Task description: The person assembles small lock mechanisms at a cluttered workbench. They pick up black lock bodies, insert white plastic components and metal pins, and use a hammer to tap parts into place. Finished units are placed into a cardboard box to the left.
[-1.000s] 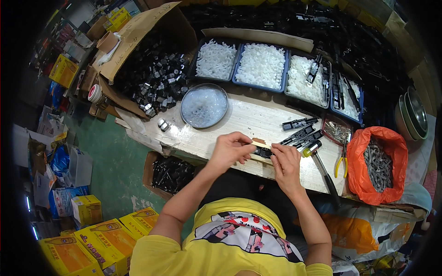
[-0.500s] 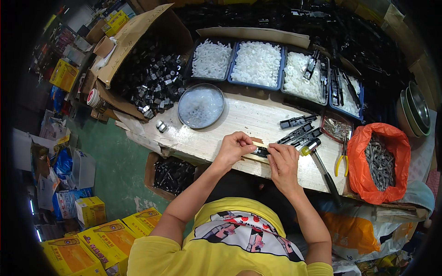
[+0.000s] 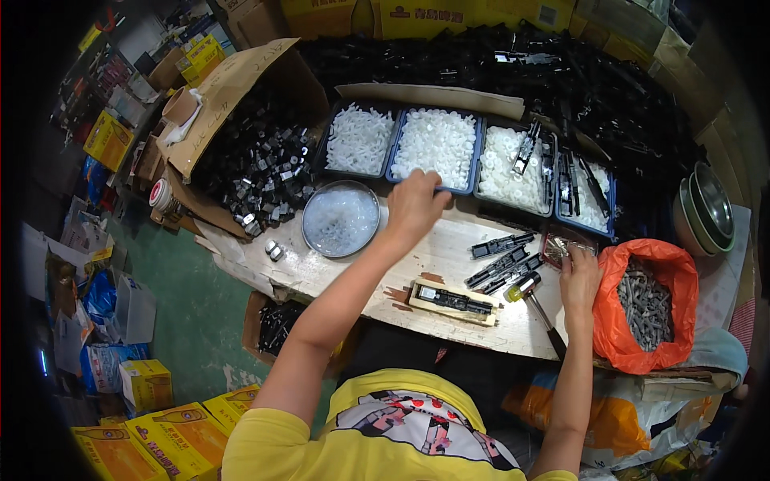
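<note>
A pale, worn wooden bench [image 3: 449, 256] runs across the middle of a crowded workroom, with a green floor [image 3: 192, 321] to its left. Along the far side lies a big heap of black metal parts [image 3: 513, 72]. At far left an open cardboard box [image 3: 233, 80] holds small black pieces. Four blue trays of white plastic parts [image 3: 437, 144] stand in a row at the far edge of the bench. An orange bag of grey screws [image 3: 642, 301] sits at the right end, with stacked metal bowls [image 3: 706, 204] beyond it. Yellow cartons [image 3: 160, 437] lie on the floor at near left, and more yellow boxes [image 3: 108, 136] are piled at far left.

The left hand [image 3: 413, 204] reaches far over the bench to the near rim of the second blue tray, fingers curled down together; whether it grips anything cannot be told. The right hand [image 3: 579, 279] rests at the right, fingertips bent into a small dish of metal bits [image 3: 561, 244]; its grasp is hidden.

Between the arms a black part on a wooden block [image 3: 453, 301] lies untouched near the front edge. Just right of it are a hammer [image 3: 533, 301] and several loose black strips [image 3: 501, 256]. A round dish of clear pieces [image 3: 341, 218] stands left of the left hand.
</note>
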The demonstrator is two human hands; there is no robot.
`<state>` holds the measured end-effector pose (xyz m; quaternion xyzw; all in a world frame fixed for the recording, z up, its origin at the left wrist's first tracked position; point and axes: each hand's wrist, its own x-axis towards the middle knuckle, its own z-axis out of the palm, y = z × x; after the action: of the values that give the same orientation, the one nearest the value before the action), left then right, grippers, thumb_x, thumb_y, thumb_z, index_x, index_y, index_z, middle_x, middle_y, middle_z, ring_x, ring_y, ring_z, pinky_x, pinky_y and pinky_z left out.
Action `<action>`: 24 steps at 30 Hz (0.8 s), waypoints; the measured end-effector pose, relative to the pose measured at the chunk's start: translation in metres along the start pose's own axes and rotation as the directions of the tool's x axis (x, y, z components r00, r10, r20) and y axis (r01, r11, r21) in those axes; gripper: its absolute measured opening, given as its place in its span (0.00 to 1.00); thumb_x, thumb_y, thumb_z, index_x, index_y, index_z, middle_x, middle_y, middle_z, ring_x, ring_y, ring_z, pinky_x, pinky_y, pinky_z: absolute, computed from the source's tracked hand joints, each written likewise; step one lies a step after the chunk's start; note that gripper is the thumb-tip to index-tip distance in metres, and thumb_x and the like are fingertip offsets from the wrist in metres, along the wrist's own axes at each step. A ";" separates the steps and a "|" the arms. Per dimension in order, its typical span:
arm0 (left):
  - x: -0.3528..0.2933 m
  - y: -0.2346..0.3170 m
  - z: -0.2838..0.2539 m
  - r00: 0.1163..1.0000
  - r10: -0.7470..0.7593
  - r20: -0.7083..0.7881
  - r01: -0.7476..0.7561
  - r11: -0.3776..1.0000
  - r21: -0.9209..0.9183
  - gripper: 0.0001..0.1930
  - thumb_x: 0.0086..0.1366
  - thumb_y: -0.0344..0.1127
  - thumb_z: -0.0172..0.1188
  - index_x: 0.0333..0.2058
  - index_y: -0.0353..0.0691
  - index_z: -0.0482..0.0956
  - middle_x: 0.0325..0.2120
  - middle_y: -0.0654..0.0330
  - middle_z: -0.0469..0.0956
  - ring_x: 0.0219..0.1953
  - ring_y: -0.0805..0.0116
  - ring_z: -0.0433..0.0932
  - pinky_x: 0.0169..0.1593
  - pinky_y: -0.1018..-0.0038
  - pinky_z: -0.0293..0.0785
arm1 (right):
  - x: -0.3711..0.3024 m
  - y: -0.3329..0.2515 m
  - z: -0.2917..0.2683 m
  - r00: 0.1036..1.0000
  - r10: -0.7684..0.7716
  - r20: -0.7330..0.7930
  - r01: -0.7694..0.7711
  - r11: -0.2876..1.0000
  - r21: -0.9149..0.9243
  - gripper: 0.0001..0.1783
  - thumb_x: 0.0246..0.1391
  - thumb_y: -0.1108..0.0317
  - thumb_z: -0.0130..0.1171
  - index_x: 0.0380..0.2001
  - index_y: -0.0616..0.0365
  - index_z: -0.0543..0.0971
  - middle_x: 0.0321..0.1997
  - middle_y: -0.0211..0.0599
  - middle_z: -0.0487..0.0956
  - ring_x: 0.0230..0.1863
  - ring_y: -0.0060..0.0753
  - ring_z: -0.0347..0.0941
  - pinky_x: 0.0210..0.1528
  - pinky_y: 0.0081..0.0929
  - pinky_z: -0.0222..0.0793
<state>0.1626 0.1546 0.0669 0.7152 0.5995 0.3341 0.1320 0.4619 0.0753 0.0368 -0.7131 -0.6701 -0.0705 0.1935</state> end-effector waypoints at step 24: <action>0.073 -0.016 -0.022 0.932 -0.194 0.307 0.361 0.574 -0.735 0.06 0.52 0.21 0.58 0.30 0.27 0.77 0.22 0.56 0.76 0.25 0.70 0.77 0.30 0.78 0.74 | 0.019 0.028 0.014 0.992 -0.013 0.128 0.016 1.000 -0.019 0.05 0.43 0.76 0.54 0.27 0.55 0.74 0.32 0.35 0.72 0.40 0.40 0.65 0.44 0.41 0.55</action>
<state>0.1403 0.2232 0.0969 0.5114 0.4837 0.4650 0.5369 0.4891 0.0972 0.0252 -0.7131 -0.6857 -0.0326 0.1424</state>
